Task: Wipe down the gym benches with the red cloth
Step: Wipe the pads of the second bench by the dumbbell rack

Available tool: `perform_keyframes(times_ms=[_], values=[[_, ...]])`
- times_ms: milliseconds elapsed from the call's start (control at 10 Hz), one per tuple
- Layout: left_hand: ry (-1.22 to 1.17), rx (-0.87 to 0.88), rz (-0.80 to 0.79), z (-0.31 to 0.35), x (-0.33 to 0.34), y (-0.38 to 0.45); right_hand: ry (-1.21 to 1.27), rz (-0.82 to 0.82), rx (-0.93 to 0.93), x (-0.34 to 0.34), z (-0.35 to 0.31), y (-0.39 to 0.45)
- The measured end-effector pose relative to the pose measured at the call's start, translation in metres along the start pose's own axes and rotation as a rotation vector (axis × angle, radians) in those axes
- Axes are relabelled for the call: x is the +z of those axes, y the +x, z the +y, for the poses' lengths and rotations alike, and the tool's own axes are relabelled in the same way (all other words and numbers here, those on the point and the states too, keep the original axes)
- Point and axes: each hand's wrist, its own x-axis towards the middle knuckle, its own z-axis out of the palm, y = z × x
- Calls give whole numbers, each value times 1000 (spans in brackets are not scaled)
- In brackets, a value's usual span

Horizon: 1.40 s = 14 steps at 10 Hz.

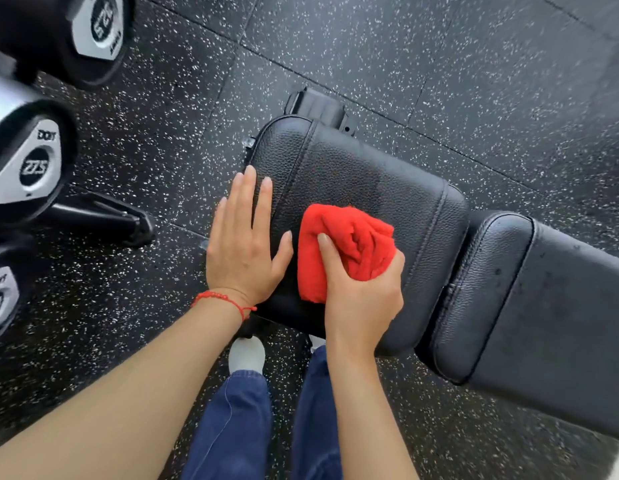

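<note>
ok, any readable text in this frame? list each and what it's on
"22.5": end cap of the middle dumbbell, digits tilted.
"DOIT", roughly: same cap, upper edge; letters uncertain.
Top dumbbell cap: digits, perhaps "32.5", too blurred to confirm.
Lower-left dumbbell cap: blurred, cut off.
Bench, red cloth: no text.

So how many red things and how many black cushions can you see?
Red things: 2, the red cloth and a string bracelet.
Black cushions: 2, the seat pad and the back pad.
Total: 4.
</note>
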Motion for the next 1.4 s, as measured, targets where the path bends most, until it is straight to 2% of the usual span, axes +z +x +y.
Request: perform_keyframes(times_ms=[200, 500, 600, 800, 1000, 1200, 1400], values=[[2, 5, -1, -1, 2, -1, 42, 170, 128, 15, -15, 9], [11, 17, 27, -1, 2, -2, -122, 258, -27, 23, -25, 42], [10, 29, 36, -1, 2, -1, -144, 252, -87, 20, -14, 36], [11, 21, 34, 0, 3, -1, -139, 245, -127, -6, 44, -30], [17, 30, 43, 0, 4, -1, -233, 341, -262, -4, 40, -1], [26, 38, 52, 0, 3, -2, -239, 276, -279, -3, -3, 66], [30, 45, 50, 0, 3, -1, -286, 212, -330, -13, 6, 67]])
